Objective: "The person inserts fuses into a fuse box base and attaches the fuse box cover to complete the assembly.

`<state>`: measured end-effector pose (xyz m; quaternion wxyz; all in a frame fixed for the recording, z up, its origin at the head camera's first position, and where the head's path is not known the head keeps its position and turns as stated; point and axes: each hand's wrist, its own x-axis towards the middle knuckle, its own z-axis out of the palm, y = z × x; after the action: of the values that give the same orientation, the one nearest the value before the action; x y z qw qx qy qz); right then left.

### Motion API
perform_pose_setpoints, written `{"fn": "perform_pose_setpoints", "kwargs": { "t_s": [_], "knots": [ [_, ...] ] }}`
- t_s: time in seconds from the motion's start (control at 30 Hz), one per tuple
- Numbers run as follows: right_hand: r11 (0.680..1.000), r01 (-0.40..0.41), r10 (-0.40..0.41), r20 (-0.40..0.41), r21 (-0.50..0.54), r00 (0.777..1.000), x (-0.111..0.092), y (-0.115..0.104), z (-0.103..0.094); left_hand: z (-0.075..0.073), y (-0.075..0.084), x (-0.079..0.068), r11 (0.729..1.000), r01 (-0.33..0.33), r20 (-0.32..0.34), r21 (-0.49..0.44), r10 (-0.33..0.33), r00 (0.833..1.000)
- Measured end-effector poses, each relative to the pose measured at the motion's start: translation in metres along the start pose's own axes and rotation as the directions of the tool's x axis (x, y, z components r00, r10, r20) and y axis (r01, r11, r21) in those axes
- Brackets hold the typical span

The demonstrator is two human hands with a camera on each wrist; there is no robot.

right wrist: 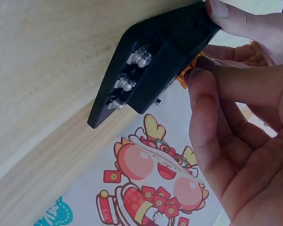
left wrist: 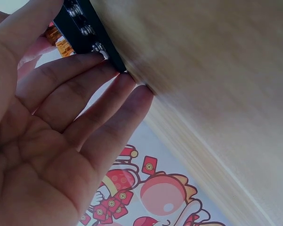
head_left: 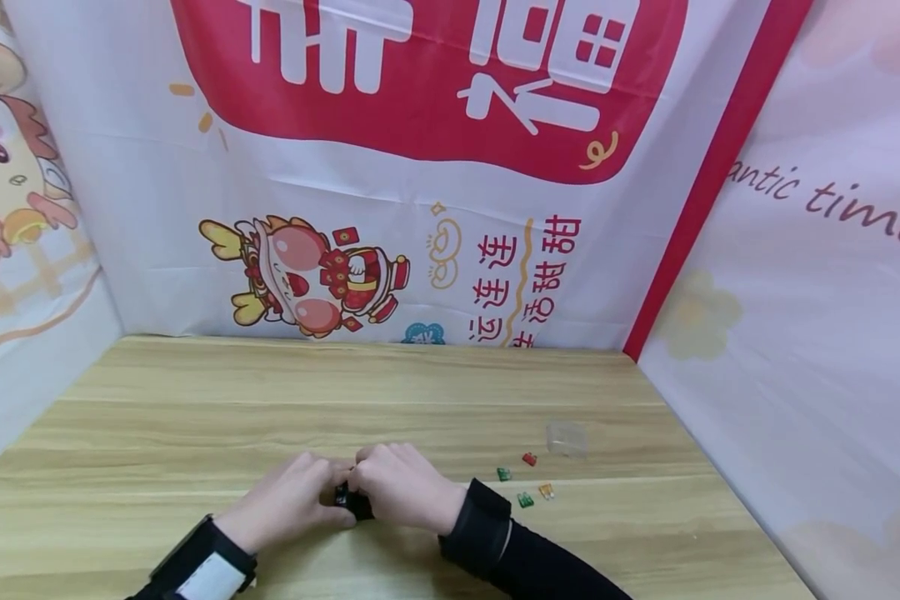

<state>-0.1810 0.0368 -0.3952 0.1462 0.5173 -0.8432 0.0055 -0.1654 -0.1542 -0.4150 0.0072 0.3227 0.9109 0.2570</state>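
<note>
A black fuse block (head_left: 356, 505) with a row of metal screw terminals (right wrist: 126, 84) is between the two hands on the wooden table. My left hand (head_left: 300, 497) grips the block, its thumb on the near side and its fingertips along the edge seen in the left wrist view. On the block's other face, my right hand (head_left: 407, 487) pinches a translucent orange blade fuse (right wrist: 184, 79) between thumb and finger, right at the block. Orange fuse plastic (left wrist: 64, 48) also shows behind the left fingers. The sockets are hidden by the hands.
To the right of the hands lie loose blade fuses: a red one (head_left: 529, 459), two green ones, the nearer green fuse (head_left: 525, 500) beside an orange-yellow fuse (head_left: 546, 491). A clear plastic case (head_left: 566, 438) sits behind them. Printed cloth (head_left: 330, 179) hangs around the table.
</note>
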Motion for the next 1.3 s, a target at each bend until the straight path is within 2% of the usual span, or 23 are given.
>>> {"fn": "perform_pose_setpoints", "kwargs": {
  "t_s": [0.3,0.5,1.3],
  "knots": [
    [1.0,0.005,-0.006,-0.035,-0.017,0.999,0.0009,-0.0001,0.0044,-0.0009,-0.0003,-0.0006,1.0,0.012,0.008,-0.02,-0.012,1.0],
    [1.0,-0.004,0.003,-0.034,-0.024,0.999,0.0023,-0.0001,0.0049,-0.002,-0.0017,-0.0001,1.0,0.0,-0.007,0.007,0.0,1.0],
    [0.999,-0.029,0.028,0.016,0.045,0.999,0.002,0.0027,0.0023,-0.0019,-0.0024,0.0022,1.0,-0.009,0.006,-0.007,0.009,1.0]
  ]
}}
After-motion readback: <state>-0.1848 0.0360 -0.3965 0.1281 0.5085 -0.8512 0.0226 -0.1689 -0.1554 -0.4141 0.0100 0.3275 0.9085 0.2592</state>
